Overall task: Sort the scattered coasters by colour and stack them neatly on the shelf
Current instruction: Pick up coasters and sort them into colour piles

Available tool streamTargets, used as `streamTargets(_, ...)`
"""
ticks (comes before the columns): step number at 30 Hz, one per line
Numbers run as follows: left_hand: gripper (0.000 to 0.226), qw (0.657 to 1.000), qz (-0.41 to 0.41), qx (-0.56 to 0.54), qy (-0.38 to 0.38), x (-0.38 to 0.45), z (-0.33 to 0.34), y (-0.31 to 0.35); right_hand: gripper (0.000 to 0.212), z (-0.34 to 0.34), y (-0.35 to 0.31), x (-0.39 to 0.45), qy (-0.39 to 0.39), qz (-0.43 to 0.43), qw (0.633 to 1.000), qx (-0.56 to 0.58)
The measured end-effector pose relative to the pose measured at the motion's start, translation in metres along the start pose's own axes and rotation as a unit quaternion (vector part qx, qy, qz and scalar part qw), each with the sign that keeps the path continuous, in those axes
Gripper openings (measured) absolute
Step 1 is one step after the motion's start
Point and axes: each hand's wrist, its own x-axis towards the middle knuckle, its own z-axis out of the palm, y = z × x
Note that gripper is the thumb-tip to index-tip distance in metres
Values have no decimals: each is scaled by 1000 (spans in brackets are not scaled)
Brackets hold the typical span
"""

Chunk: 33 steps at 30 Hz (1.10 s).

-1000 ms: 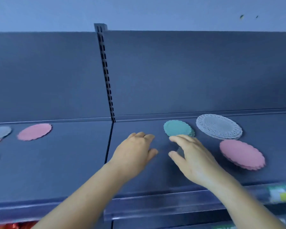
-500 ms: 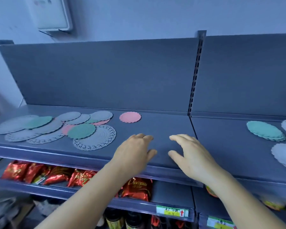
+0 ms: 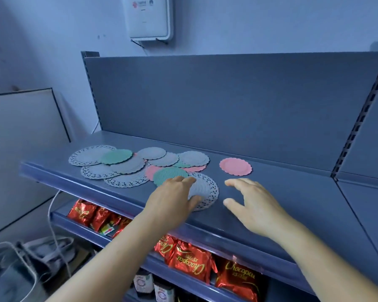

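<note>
Several round coasters lie overlapping on the grey shelf [image 3: 292,205]: white lace ones, two green, some pink. A lone pink coaster [image 3: 235,166] lies apart to their right. My left hand [image 3: 172,198] is spread flat, palm down, over a large white lace coaster [image 3: 205,188], its fingertips at the edge of a green coaster [image 3: 168,174]. My right hand [image 3: 252,204] hovers with fingers apart over bare shelf, just in front of the lone pink coaster, holding nothing. A second green coaster [image 3: 117,156] sits farther left on the pile.
A slotted upright [image 3: 358,125] divides this shelf bay from the one to the right. Red snack packets [image 3: 192,260] fill the shelf below. A white box [image 3: 148,17] hangs on the wall above. A cable and a wire basket are at the lower left.
The view has swung left, from the right bay with sorted stacks to the scattered pile. Both hands came along and now sit at the pile's right end, the left over a white lace coaster.
</note>
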Motion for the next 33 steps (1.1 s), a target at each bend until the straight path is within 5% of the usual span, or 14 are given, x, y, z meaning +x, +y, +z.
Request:
streamTargets(12, 61, 995, -73, 41, -45, 65, 8, -75, 78, 42, -21, 105, -142, -4, 989, -44)
streamTargets(22, 79, 998, -31, 9, -57, 80, 10, -91, 87, 44, -34, 110, -128, 115, 984, -52)
streamTargets(25, 88, 998, -20, -44, -49, 81, 4, -93, 73, 42, -36, 105, -90, 168, 981, -41)
streamTargets(30, 72, 994, -23, -94, -52, 82, -3, -96, 8, 40, -34, 84, -10, 193, 981, 14)
streamTargets(33, 50, 986, -15, -162, -24, 81, -8, -91, 8, 35, -33, 69, 40, 208, 976, 47)
